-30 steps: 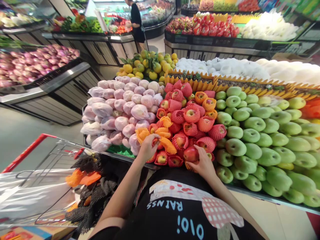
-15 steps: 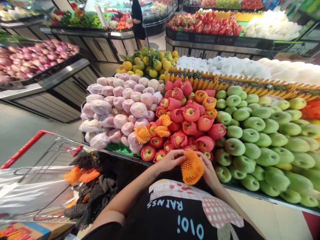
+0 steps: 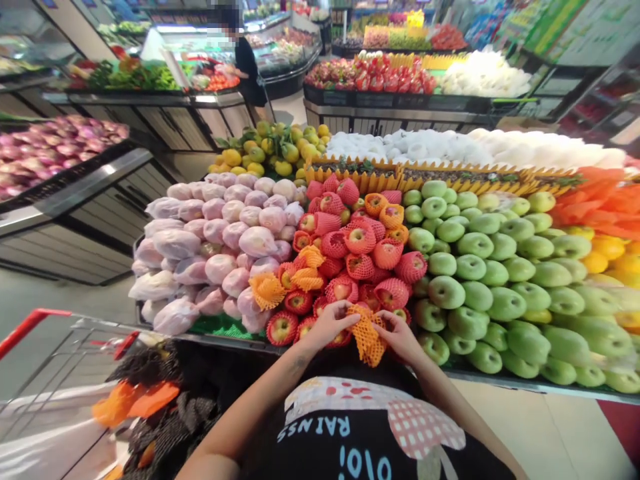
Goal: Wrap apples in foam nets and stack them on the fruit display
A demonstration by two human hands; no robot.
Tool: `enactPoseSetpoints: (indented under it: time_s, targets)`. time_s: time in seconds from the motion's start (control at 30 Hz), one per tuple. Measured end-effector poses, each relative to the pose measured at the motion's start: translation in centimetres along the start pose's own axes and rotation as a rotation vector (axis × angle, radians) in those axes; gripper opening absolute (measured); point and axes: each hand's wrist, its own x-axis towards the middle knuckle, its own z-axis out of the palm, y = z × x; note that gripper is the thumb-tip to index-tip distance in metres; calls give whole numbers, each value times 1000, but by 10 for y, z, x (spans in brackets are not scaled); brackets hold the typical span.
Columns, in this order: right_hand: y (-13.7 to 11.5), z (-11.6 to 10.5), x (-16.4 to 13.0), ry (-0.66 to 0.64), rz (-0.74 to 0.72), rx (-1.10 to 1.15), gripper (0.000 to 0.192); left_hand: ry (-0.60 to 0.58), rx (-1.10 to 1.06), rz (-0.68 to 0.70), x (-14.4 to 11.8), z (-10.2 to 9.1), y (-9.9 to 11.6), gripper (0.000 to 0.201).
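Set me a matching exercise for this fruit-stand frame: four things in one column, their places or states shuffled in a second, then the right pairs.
Things:
1. orange foam net
2. green apples
3. plastic-wrapped pink fruit
4. shopping cart

Places or states:
A. piled right of the netted red apples
B. stands at lower left, red-handled
C. held between left hand and right hand
D. piled left of the netted red apples

Pairs: 1-C, 2-A, 3-D, 4-B
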Motion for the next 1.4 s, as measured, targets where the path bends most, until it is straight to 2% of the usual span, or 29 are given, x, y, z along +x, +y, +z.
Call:
enactPoseSetpoints:
  time_s: [0.13, 0.23, 0.33, 0.47, 0.63, 0.73, 0.93, 1.03, 1.17, 1.33, 1.4]
  targets:
    - [7, 8, 6, 226, -130, -180, 23, 205, 285, 120, 11, 0, -15, 39]
    - [8, 15, 5, 297, -183, -267, 14, 257, 396, 147, 13, -1, -23, 39]
    - [8, 20, 3, 314, -207, -304, 12, 257, 364, 96, 9, -2, -23, 44]
    - [10, 25, -1, 285, -213, -304, 16, 235, 311, 31, 1, -5, -20, 46]
    - [9, 30, -1, 195, -222, -287, 32, 191, 277, 57, -8, -9, -20, 39]
    - [5, 32, 0, 127, -219, -238, 34, 172, 342, 116, -13, -10, -18, 39]
    - [1, 40, -6, 16, -173, -70, 34, 169, 470, 170, -19, -17, -18, 24]
    - [5, 41, -2, 60, -80, 6, 39, 213, 502, 162, -19, -22, -25, 23]
    - [15, 34, 9, 85, 42, 43, 48, 233, 407, 117, -18, -26, -37, 27]
    - [21, 28, 14, -5, 160, 31, 55, 311, 240, 14, -17, -27, -42, 35]
    - [20, 28, 13, -50, 185, 20, 56, 298, 223, -17, -17, -28, -41, 38]
